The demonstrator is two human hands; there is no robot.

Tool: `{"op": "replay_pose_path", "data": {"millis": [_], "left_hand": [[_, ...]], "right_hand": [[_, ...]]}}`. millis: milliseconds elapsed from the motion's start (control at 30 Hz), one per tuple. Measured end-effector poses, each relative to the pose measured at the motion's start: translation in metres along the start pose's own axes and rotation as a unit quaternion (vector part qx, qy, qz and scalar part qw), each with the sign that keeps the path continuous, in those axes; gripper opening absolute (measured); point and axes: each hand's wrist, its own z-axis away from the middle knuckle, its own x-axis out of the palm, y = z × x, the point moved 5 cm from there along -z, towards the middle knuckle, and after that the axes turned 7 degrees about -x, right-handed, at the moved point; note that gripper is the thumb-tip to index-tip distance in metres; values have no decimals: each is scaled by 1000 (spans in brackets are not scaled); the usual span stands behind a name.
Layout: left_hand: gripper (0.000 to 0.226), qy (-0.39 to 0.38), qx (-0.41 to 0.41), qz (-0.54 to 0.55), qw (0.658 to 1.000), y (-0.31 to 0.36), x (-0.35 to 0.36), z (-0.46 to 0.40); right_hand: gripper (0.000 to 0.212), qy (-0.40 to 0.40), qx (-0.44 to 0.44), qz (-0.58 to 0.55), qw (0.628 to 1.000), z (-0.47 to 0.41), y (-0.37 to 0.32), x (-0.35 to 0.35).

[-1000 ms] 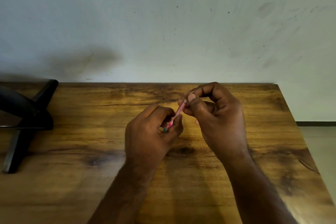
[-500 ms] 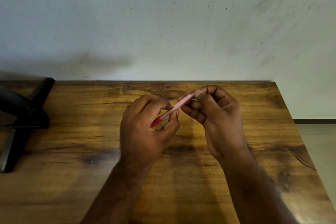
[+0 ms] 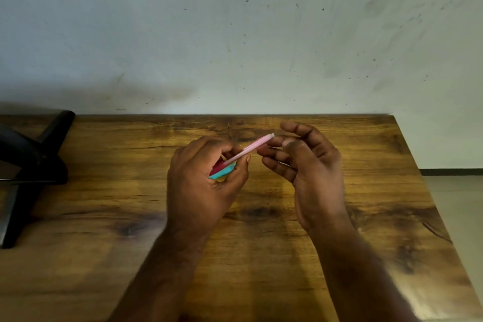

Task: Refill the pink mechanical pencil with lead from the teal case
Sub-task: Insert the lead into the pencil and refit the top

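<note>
- A person is sitting at a wooden table (image 3: 261,256), with the left hand (image 3: 206,180) gripping the pink mechanical pencil (image 3: 245,150) by its darker lower end, so that the barrel is slanting up and to the right, above the tabletop.
- The teal case (image 3: 222,172) is tucked in that same left hand, just under the pencil, showing between thumb and fingers.
- The right hand (image 3: 311,165) is hovering just beside the pencil's pale upper end, its fingers loosely curled and half open; whether a cap or a lead is pinched there is too blurred to tell.
- It is looking like the loading step, with the pencil's top being worked.
- The next move is likely calling for a fine pinch and a steady line-up at that narrow end.
- A black stand (image 3: 31,165) is sitting at the table's left edge, well apart.
</note>
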Motion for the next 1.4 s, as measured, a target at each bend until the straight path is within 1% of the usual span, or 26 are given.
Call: {"op": "replay_pose_path", "data": {"millis": [67, 167, 333, 667, 1067, 1233, 1300, 1333, 1400], "left_hand": [[33, -3, -8, -5, 1000, -1, 0, 0], [33, -4, -13, -8, 1000, -1, 0, -1], [34, -6, -20, -5, 1000, -2, -1, -1], [31, -10, -27, 4, 1000, -4, 0, -2], [32, -19, -29, 6, 999, -5, 1, -1], [32, -15, -26, 5, 1000, -6, 2, -1], [31, -12, -24, 5, 1000, -7, 1, -1], [30, -9, -24, 5, 1000, -8, 1, -1], [27, -5, -26, 13, 1000, -9, 1, -1]], "right_hand": [[34, 19, -44, 57, 997, 3, -3, 0], [43, 30, -91, 105, 990, 8, -6, 2], [47, 41, -144, 169, 974, 12, -11, 3], [37, 34, -137, 184, 973, 11, -6, 5], [35, 13, -125, 184, 975, 12, -1, 9], [31, 10, -89, 108, 990, 7, 5, 6], [30, 32, -77, 99, 992, 1, 3, -2], [31, 55, -76, 115, 989, -3, 1, -10], [31, 105, -86, 216, 967, -11, -5, -31]]}}
